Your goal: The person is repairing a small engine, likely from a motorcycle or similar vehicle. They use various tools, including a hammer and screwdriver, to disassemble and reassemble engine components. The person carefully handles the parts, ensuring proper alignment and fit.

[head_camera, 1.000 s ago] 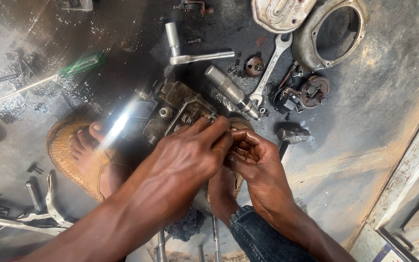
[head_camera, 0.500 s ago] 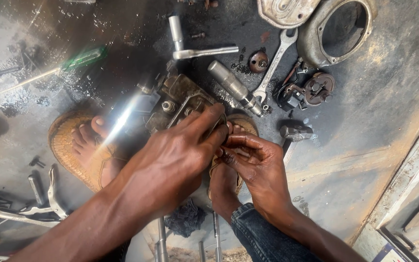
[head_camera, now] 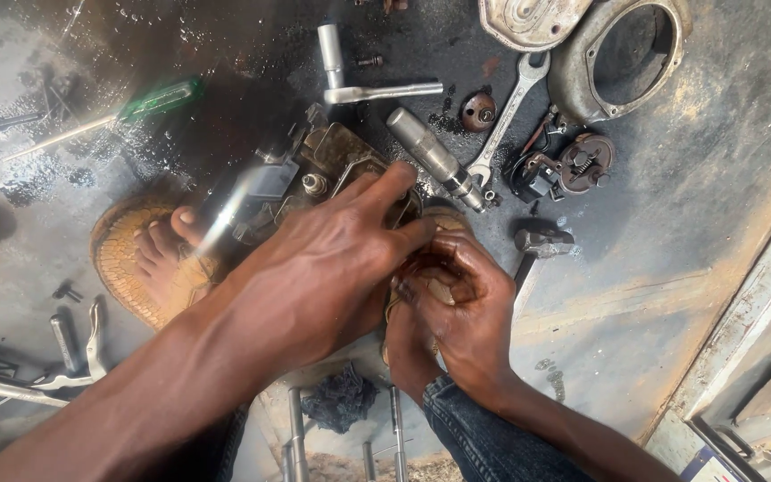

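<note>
Oil-stained dark metal floor (head_camera: 689, 232) strewn with tools, left hand (head_camera: 332, 268) pressed fingers-spread on a grimy brass-and-steel engine part (head_camera: 314, 170), right hand (head_camera: 461, 308) curled shut around a small hidden piece beside it, green-handled screwdriver (head_camera: 127, 109) well apart.

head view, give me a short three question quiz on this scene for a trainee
1. True or false: the left hand rests on the engine part.
2. What lies just right of the steel cylinder? A) spanner B) paintbrush C) tape measure
3. What colour is the screwdriver handle?

Key: 1 true. 2 A, the spanner. 3 green.
</note>
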A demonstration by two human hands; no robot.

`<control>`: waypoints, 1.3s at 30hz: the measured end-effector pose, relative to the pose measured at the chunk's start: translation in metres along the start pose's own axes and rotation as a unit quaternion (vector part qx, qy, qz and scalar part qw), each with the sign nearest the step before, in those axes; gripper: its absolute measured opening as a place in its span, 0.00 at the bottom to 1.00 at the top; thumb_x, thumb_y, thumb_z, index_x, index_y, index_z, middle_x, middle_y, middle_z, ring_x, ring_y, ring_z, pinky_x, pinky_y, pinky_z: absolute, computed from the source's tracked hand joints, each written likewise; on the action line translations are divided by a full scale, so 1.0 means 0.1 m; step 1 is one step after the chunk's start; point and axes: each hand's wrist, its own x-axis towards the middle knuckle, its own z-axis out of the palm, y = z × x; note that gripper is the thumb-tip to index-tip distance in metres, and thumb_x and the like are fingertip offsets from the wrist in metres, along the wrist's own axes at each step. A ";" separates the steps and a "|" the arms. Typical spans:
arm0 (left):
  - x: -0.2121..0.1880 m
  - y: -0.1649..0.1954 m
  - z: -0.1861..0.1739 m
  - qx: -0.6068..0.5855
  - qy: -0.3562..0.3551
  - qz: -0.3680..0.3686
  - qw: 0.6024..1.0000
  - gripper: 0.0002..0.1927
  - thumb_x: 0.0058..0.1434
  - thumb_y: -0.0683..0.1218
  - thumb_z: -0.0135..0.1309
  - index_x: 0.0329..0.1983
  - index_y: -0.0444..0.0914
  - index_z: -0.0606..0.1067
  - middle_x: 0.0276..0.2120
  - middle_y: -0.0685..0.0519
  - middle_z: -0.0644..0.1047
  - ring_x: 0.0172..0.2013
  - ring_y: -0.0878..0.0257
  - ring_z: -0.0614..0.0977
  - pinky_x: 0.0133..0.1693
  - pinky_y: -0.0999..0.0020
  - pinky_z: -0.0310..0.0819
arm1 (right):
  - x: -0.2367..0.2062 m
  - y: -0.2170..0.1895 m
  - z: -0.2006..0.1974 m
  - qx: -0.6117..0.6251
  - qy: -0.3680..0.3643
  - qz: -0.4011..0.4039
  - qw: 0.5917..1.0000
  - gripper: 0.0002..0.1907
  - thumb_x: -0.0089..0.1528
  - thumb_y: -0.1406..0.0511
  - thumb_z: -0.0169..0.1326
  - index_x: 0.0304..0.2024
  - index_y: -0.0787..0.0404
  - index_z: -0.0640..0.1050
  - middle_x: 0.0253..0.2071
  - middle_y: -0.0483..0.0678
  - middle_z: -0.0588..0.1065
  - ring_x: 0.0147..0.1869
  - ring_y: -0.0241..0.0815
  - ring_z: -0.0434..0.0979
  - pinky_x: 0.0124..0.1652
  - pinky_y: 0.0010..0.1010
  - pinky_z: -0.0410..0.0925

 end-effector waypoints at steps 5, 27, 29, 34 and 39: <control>0.07 0.09 -0.04 -0.009 -0.119 -0.063 0.991 0.37 0.49 0.24 0.43 0.64 0.36 0.73 0.67 0.32 0.62 0.44 0.53 0.78 0.33 0.64 0.83 | 0.01 0.04 0.04 -0.022 -0.014 -0.081 0.996 0.18 0.62 0.75 0.55 0.56 0.72 0.73 0.54 0.53 0.74 0.59 0.41 0.79 0.59 0.30 0.75; 0.59 0.23 -0.79 0.241 -0.354 -0.015 0.904 0.49 0.38 0.72 0.67 0.58 0.39 0.73 0.52 0.42 0.74 0.60 0.47 0.70 0.61 0.50 0.66 | 0.30 0.10 -0.02 -0.069 -0.022 -0.146 0.987 0.24 0.65 0.71 0.58 0.63 0.68 0.71 0.53 0.48 0.76 0.57 0.38 0.79 0.57 0.28 0.74; 0.60 0.15 -0.73 0.214 -0.309 0.014 0.927 0.38 0.47 0.62 0.64 0.57 0.38 0.72 0.50 0.41 0.74 0.56 0.48 0.73 0.59 0.52 0.69 | 0.32 0.11 -0.06 -0.076 -0.021 -0.115 0.990 0.22 0.64 0.72 0.62 0.59 0.68 0.71 0.51 0.48 0.77 0.54 0.39 0.80 0.53 0.28 0.75; 0.56 -0.09 -0.53 0.156 -0.208 0.065 0.963 0.14 0.66 0.40 0.55 0.55 0.33 0.72 0.46 0.41 0.76 0.46 0.53 0.79 0.53 0.56 0.77 | 0.33 0.02 -0.08 -0.071 -0.035 -0.110 0.991 0.22 0.63 0.75 0.58 0.60 0.68 0.73 0.54 0.49 0.75 0.58 0.41 0.81 0.59 0.31 0.76; 0.49 -0.23 -0.46 0.001 -0.053 0.062 0.997 0.05 0.70 0.35 0.51 0.44 0.35 0.77 0.40 0.42 0.80 0.39 0.53 0.83 0.46 0.59 0.81 | 0.37 0.01 0.04 -0.196 0.010 -0.199 0.960 0.18 0.63 0.77 0.59 0.55 0.70 0.75 0.53 0.53 0.73 0.56 0.47 0.83 0.56 0.31 0.81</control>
